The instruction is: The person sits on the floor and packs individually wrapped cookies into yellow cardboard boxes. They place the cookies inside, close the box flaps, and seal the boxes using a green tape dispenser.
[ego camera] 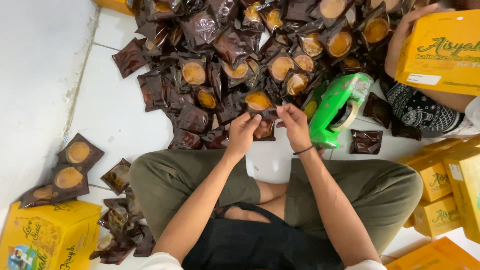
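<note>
Brown packet [260,112] pinched between left hand [243,134]; right hand [295,125].

Dark brown snack packets [240,55] with round orange centres piled far centre; a few more [70,170] near left. Yellow box [47,235] near left corner, yellow boxes [450,190] stacked right, another yellow box [442,50] far right bearing a white label [423,79].

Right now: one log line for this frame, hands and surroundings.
left hand: pinching brown packet | right hand: pinching same packet | behind: packet pile on floor | right: green tape dispenser | co-worker's hand: yellow box
</note>
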